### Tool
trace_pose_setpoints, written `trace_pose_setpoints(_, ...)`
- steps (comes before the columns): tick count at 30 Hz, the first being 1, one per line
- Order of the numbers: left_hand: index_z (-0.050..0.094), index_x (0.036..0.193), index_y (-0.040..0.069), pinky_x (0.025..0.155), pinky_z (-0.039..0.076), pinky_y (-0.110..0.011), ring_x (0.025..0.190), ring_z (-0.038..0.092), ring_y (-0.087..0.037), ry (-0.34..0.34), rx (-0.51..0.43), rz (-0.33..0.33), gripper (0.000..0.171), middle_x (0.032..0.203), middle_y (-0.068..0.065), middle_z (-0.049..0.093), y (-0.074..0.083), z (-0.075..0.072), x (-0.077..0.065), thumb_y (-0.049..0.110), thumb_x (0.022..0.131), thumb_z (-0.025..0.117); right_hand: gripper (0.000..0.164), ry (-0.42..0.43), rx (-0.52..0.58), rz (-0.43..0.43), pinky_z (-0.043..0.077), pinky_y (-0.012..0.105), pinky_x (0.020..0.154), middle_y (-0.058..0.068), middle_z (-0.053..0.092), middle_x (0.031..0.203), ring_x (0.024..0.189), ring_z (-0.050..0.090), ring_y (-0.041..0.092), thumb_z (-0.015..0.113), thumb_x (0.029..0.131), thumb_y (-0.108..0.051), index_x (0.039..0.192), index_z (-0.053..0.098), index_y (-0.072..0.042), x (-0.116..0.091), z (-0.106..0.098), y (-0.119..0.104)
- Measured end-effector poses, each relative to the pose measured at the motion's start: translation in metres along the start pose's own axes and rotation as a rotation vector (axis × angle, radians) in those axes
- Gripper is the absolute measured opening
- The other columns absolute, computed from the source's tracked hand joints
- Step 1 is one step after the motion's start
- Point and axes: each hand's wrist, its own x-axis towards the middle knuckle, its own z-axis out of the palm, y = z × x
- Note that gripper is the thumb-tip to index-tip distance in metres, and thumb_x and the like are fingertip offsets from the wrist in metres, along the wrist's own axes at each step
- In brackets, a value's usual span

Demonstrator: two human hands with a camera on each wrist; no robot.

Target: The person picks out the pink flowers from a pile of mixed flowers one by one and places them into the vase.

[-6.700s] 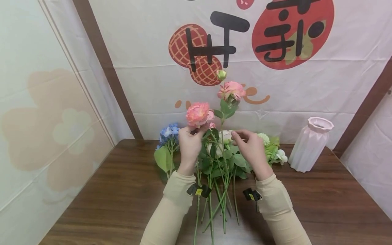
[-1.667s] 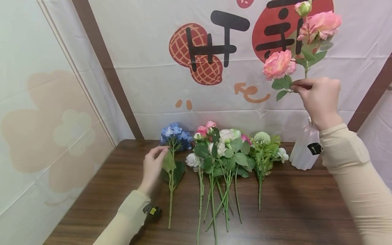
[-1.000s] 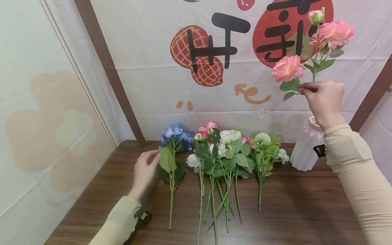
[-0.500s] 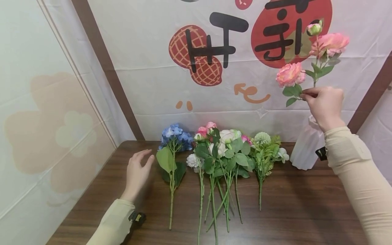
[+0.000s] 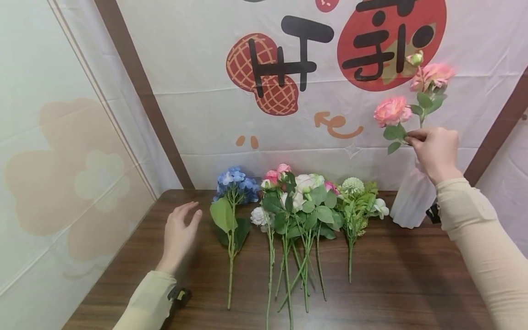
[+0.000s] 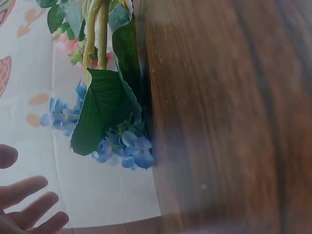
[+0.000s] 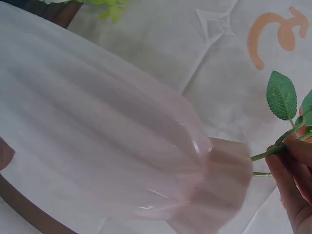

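My right hand pinches the green stem of a pink peony spray above the pale pink vase. In the right wrist view, the stem runs from my fingertips into the mouth of the fluted vase; its lower part is hidden inside. Two pink blooms and a bud stand above the hand. My left hand is held over the left of the table with relaxed fingers and nothing in them. Nearest to it lies the blue hydrangea with big green leaves, which also shows in the left wrist view.
White and pink roses with crossed green stems lie mid-table. A green bunch with a pompom flower lies between them and the vase. A printed cloth hangs behind the brown wooden table.
Both hands earlier worked at the pink peony spray mid-table. My right hand has carried it to the vase and lowered it there. My left hand has drawn back left from the hydrangea.
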Motion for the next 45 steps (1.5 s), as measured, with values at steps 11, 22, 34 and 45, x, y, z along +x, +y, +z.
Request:
trace_pose_setpoints(11, 0.059, 0.123, -0.001, 0.100, 0.030, -0.054, 0.121, 0.043, -0.043, 0.004, 0.023, -0.010, 0.036, 0.131, -0.023, 0.054, -0.006, -0.011, -0.003, 0.020, 0.093, 0.057, 0.016, -0.010, -0.014, -0.007, 0.034, 0.050, 0.078, 0.025, 0.069, 0.086, 0.079, 0.063, 0.048, 0.068, 0.085, -0.010, 0.091, 0.074, 0.003, -0.009, 0.004, 0.010)
trace_pose_setpoints(22, 0.059, 0.123, -0.001, 0.100, 0.030, -0.054, 0.121, 0.043, -0.042, 0.012, 0.046, -0.005, 0.036, 0.131, -0.023, 0.053, -0.012, -0.018, -0.005, 0.020, 0.094, 0.056, 0.020, -0.061, -0.101, 0.060, 0.038, 0.053, 0.070, 0.024, 0.069, 0.092, 0.083, 0.062, 0.048, 0.064, 0.088, -0.017, 0.095, 0.074, -0.001, -0.014, -0.002, 0.014)
trace_pose_setpoints(34, 0.059, 0.124, 0.000, 0.101, 0.029, -0.054, 0.124, 0.042, -0.041, 0.007, 0.045, -0.033, 0.036, 0.133, -0.022, 0.052, -0.008, -0.021, -0.005, 0.022, 0.095, 0.055, 0.022, -0.098, -0.155, 0.115, 0.038, 0.051, 0.061, 0.025, 0.068, 0.094, 0.083, 0.060, 0.050, 0.063, 0.087, -0.021, 0.096, 0.075, -0.004, -0.016, -0.008, 0.019)
trace_pose_setpoints(45, 0.059, 0.124, 0.001, 0.101, 0.029, -0.054, 0.123, 0.042, -0.041, 0.011, 0.041, -0.026, 0.036, 0.132, -0.022, 0.053, -0.010, -0.020, -0.005, 0.022, 0.095, 0.055, 0.025, -0.198, -0.143, 0.148, 0.039, 0.050, 0.064, 0.025, 0.068, 0.098, 0.087, 0.059, 0.047, 0.060, 0.090, -0.021, 0.098, 0.073, -0.001, -0.018, -0.014, 0.023)
